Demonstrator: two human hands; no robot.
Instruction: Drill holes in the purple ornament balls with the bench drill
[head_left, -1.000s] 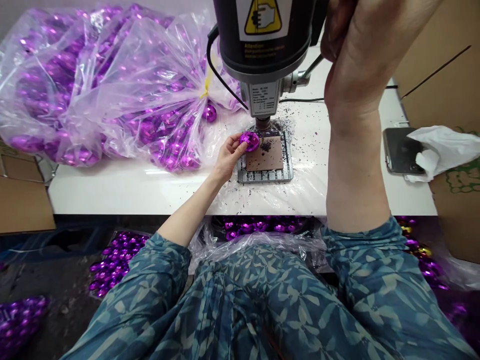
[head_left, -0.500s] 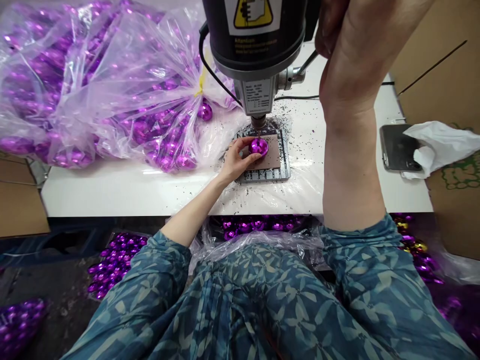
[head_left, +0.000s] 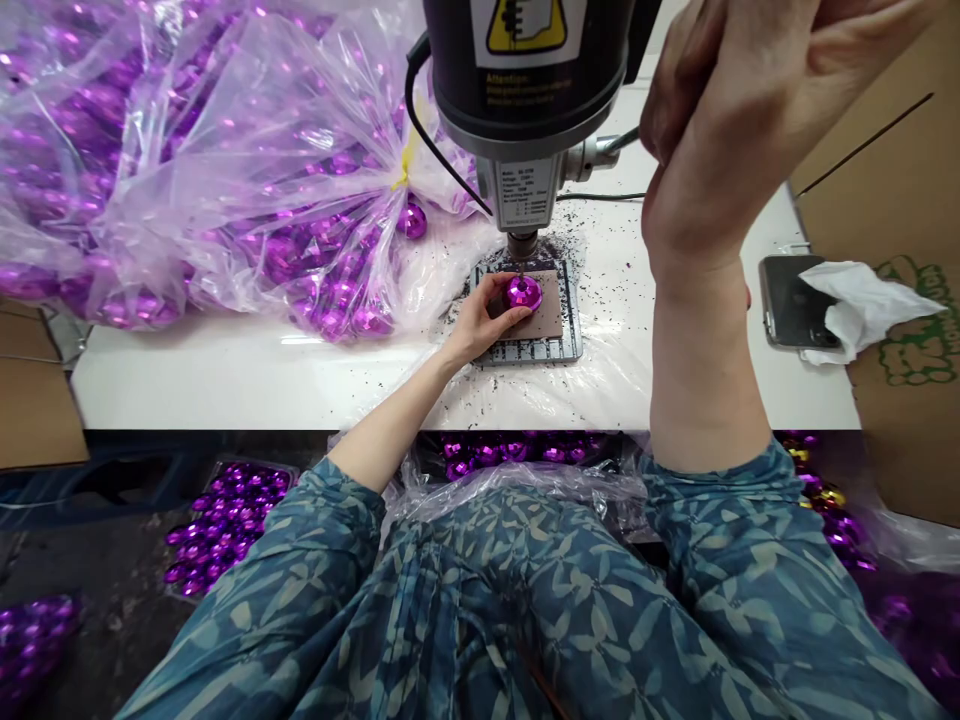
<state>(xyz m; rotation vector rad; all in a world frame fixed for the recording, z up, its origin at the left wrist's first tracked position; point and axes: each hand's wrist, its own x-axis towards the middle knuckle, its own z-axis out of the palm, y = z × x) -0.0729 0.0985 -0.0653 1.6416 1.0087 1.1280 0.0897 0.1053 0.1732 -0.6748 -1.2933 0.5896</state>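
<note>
Thumb and fingers of my left hand [head_left: 480, 322] grip a shiny purple faceted ball [head_left: 524, 292] from its left side. The ball rests on a brown board [head_left: 551, 320] that lies on the slotted metal base [head_left: 525, 351] of a bench drill press [head_left: 525, 90]. Right above the ball is the drill chuck [head_left: 522, 245], its thin bit reaching down to the ball's top. High on the right, my right hand [head_left: 739, 130] is closed around the end of the drill press's feed lever [head_left: 624, 140]; the grip itself is hidden by the hand.
A large clear bag [head_left: 225, 180] of purple balls covers the table's left side. Dark shavings lie around the base. At right are a phone [head_left: 796, 300], a crumpled tissue [head_left: 862, 305] and a cardboard box [head_left: 900, 430]. More purple balls [head_left: 225, 525] sit below the table edge.
My right hand has shifted slightly downward in view on the lever. The view has moved a little, and my left hand still holds the ball under the bit.
</note>
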